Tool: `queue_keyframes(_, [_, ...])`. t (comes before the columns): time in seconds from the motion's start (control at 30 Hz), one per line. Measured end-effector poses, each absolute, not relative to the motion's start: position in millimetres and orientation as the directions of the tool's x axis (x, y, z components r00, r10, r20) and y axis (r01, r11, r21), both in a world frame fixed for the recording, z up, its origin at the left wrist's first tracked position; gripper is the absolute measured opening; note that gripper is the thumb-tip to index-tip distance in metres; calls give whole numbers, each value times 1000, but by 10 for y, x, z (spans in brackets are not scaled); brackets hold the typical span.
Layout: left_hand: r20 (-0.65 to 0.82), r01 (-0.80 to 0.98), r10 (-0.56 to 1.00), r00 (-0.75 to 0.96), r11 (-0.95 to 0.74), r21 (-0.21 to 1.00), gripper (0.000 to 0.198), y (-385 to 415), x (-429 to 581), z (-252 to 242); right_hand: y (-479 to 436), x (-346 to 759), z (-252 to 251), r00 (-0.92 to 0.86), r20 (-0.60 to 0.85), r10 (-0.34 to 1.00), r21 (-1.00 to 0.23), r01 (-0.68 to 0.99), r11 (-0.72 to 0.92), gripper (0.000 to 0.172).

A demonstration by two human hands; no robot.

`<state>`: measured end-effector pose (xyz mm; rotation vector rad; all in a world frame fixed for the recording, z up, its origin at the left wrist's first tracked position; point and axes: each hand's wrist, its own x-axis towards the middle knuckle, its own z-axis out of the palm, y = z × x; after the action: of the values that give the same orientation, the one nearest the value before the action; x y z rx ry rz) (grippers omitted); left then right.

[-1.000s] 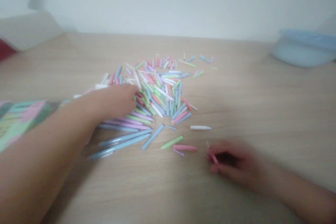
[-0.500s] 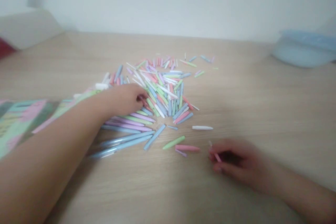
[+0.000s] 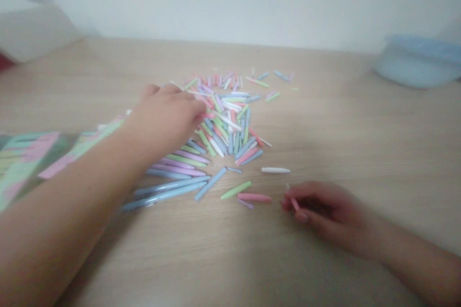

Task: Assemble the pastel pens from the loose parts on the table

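Over the left side of a pile of pastel pen parts reaches my left hand. Its thumb and fingertips are closed on a small pink pen part. Lower right, near the table top, my right hand pinches a slim pink pen piece with a pale tip. Left of that hand lie a pink pen barrel, a green barrel, a small purple piece and a white barrel. Long blue pens lie below my left wrist.
Patterned green and pink packs lie at the left, partly behind my left forearm. A white box-like object stands at the back left. At the back right sits a light-blue pouch-like object. A pale wall rises behind the wooden table.
My left hand has lifted from the pile's lower left side and moved up and slightly right, with a pink part now showing at its fingertips. My right hand has barely moved.
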<state>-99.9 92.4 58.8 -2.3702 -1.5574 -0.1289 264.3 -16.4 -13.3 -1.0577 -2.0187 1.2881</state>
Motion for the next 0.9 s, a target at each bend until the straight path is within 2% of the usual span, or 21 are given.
queue_keyframes(0.07, [249,830,795,553,-552,-81,31,760,-798,679,-165,2656,-137,-560,9,829,-914,331,233,22])
queue_keyframes(0.17, [258,641,667,698,-744,188,24,452,-438,670,-177,2657,-101,-581,18,813,-933,283,223,18])
queue_keyframes(0.27, [309,489,649,696,-742,458,16,134,-132,469,-193,2645,-46,-580,79,811,-978,110,174,19])
queue_keyframes(0.33, [353,427,663,661,-718,549,13,-19,-17,290,-192,2645,-27,-548,108,829,-994,-47,99,21])
queue_keyframes(0.43, [413,428,654,634,-742,516,17,-100,20,82,-172,2672,-32,-530,55,846,-977,-203,-64,23])
queue_keyframes(0.6, [425,483,636,644,-769,420,21,-8,-37,-20,-177,2702,-34,-615,-37,787,-927,-274,-258,25])
queue_keyframes(0.73, [392,481,607,692,-792,377,21,29,-47,-31,-218,2661,17,-700,-19,714,-923,-262,-282,22])
queue_keyframes(0.9, [378,454,574,726,-813,364,21,31,-53,-30,-196,2631,82,-695,-22,719,-949,-212,-234,20])
